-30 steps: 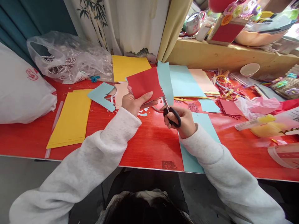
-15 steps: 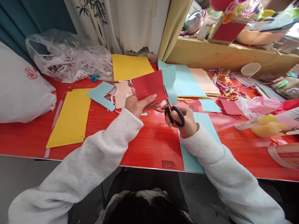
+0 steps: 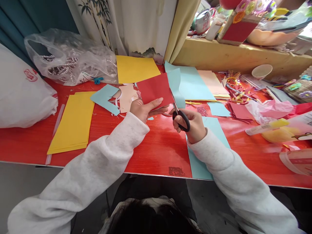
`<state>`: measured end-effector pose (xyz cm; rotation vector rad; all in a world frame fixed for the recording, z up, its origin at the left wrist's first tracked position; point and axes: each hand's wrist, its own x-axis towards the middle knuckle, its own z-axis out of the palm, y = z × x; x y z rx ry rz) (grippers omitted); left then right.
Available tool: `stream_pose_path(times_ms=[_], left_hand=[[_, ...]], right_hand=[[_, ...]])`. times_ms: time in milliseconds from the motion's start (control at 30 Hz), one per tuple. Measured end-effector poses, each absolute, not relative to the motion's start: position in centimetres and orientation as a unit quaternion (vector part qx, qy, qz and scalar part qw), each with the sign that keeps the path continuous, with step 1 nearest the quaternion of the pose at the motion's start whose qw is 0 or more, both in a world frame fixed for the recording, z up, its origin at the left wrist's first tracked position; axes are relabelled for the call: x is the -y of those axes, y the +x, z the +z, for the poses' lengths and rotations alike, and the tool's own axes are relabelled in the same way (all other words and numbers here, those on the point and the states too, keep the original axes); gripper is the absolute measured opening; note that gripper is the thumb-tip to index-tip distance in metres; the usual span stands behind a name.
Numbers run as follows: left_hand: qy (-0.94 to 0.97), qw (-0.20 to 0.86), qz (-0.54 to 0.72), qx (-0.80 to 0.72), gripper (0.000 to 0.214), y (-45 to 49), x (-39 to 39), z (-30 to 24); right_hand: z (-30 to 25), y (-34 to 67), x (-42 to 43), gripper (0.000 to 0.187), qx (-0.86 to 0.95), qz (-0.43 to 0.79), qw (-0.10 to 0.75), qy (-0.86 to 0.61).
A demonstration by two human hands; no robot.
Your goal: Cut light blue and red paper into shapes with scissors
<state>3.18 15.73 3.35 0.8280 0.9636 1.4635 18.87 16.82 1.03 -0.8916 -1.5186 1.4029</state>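
Between thumb and fingers of my left hand (image 3: pixel 143 109) is a red sheet of paper (image 3: pixel 154 89), held above the table and tilted. A light blue piece of paper (image 3: pixel 175 85) shows along its right edge, partly behind it. My right hand (image 3: pixel 192 125) grips black-handled scissors (image 3: pixel 184 121), fingers through the loops. The blades meet the papers at the right edge of the red sheet, and their handles are close together. Under and beside my right forearm lies a light blue sheet (image 3: pixel 202 162).
Yellow paper strips (image 3: pixel 73 123) lie at left beside a clear plastic bag (image 3: pixel 73 61) of beads and a white bag (image 3: pixel 21 91). Cut scraps (image 3: pixel 126 97) sit behind my left hand. Blue sheets (image 3: pixel 192 84), red papers (image 3: pixel 240 112) and a paper cup (image 3: pixel 262 71) are at right.
The scissors' handles have come together and the blades have closed along the red sheet's right edge. The blue piece has shifted slightly left. My left hand keeps its hold.
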Motion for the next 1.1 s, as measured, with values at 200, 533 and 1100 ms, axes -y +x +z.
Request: stream_pose_path(times_ms=[200, 533, 1100], left_hand=[[0.349, 0.569, 0.622, -0.409, 0.023, 3.46, -15.66, 3.15], [0.350, 0.583, 0.605, -0.415, 0.026, 3.68, -15.67, 2.72], [0.363, 0.583, 0.598, -0.413, 0.024, 3.93, -15.43, 2.72]], right_hand=[[0.99, 18.93, -16.87, 0.042, 0.592, 0.583, 0.424, -0.360], [0.97, 19.06, -17.03, 0.046, 0.606, 0.580, 0.422, -0.345], [0.79, 19.06, -17.16, 0.035, 0.612, 0.561, 0.433, -0.349]])
